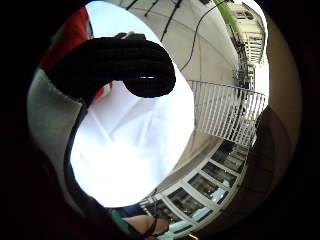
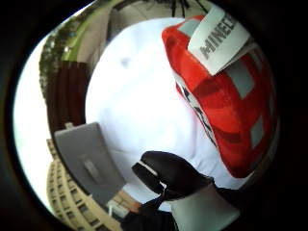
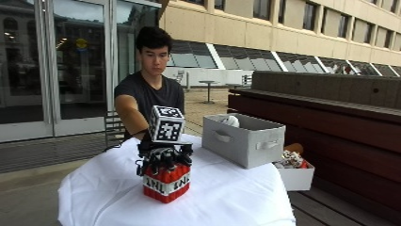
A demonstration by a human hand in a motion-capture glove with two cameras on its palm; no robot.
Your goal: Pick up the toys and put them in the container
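The grip, the gloved right hand (image 3: 164, 160), sits on top of the red TNT block plush (image 3: 166, 182), fingers curled down over its upper edges and grasping it. In the outside view the block's underside appears to meet the white tablecloth (image 3: 225, 202); whether it is lifted just clear cannot be told. The top face of the plush is hidden by the hand; only the front band with partial white lettering and the red sides show.

In the thumb side palm view the plush (image 2: 226, 110) fills the area next to the palm, red with grey squares, and carries a white sewn label (image 2: 219, 36) whose printing is cut off after "MINEC". A black gloved fingertip (image 2: 166, 175) curves in beside it. In the little finger side palm view one curled gloved finger (image 1: 120, 65) crosses the frame, and only a red sliver of the plush (image 1: 75, 32) shows behind it.

On the round worktop, the grey fabric container (image 3: 243, 140) stands at about 2 o'clock from the plush, well apart from it. A pale rounded item (image 3: 230, 121) shows above its rim; its identity cannot be made out. Farther toward 3 o'clock, beside the container's far end, a white box (image 3: 296, 178) holds patterned toys (image 3: 289, 159), partly hidden by the container.
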